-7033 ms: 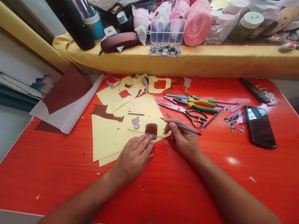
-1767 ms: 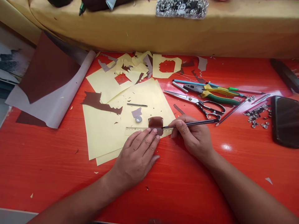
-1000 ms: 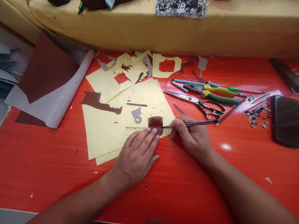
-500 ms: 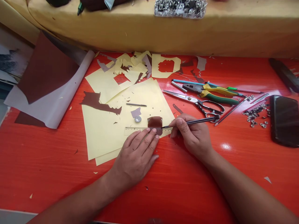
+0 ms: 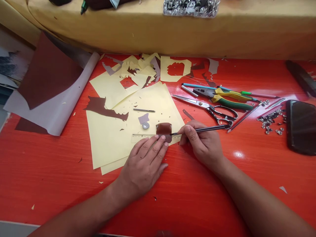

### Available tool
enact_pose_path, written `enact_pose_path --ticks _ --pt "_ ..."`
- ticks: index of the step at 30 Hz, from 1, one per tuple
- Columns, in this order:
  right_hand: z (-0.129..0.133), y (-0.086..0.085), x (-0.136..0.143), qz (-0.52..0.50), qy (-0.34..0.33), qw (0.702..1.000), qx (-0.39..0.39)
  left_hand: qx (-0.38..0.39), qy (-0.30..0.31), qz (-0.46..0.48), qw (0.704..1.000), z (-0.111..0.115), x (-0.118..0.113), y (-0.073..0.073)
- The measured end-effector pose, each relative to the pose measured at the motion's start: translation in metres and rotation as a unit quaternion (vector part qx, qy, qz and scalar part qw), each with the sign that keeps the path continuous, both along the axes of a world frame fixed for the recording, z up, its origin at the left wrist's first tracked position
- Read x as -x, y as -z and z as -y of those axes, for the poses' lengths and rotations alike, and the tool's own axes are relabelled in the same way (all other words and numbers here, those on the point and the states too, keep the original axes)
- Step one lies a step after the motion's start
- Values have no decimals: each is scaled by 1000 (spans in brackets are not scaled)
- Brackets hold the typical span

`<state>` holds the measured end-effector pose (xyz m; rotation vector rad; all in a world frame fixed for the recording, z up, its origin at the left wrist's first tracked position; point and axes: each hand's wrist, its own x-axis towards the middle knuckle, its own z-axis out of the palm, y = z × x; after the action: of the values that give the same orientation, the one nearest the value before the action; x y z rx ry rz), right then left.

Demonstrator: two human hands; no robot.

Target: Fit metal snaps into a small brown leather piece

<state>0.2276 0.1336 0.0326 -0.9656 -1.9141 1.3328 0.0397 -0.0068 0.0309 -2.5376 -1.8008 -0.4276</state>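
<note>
My left hand (image 5: 146,163) lies flat with its fingers stretched out, fingertips pressing a clear ruler (image 5: 138,137) across a small brown leather piece (image 5: 164,128). Small metal studs show at the upper corners of that piece. A black pen (image 5: 209,128) is pinched in my right hand (image 5: 202,141), its tip touching the right side of the leather along the ruler. Under these lie cream paper sheets (image 5: 108,144). Just beyond the ruler sit a round metal disc (image 5: 145,125), a grey scrap (image 5: 143,118) and a thin metal rod (image 5: 144,110).
Scissors (image 5: 202,104), pliers (image 5: 222,95) and pens lie to the right, near loose metal snaps (image 5: 270,120) and a black phone (image 5: 301,126). Rolled brown material (image 5: 49,79) rests at the left. Paper scraps (image 5: 138,70) lie at the back, below a box of fittings (image 5: 191,7).
Both hands stay in nearly the same place. The pen's back end has dipped slightly, while its tip stays at the leather's right side.
</note>
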Motion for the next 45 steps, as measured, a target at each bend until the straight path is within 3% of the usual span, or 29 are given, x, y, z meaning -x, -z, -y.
enact_pose_path --ticks 12,21,25,45 --pt "6 6 0 67 -32 993 -89 -9 -2 -6 1000 0 -1 2" --pt "4 4 -1 -42 14 999 28 -17 -3 -3 1000 0 -1 1" --pt "4 2 -2 -43 34 997 48 -13 -3 -2 1000 0 -1 1" --pt "2 0 2 -10 -8 1000 5 -13 -5 3 1000 0 -1 2"
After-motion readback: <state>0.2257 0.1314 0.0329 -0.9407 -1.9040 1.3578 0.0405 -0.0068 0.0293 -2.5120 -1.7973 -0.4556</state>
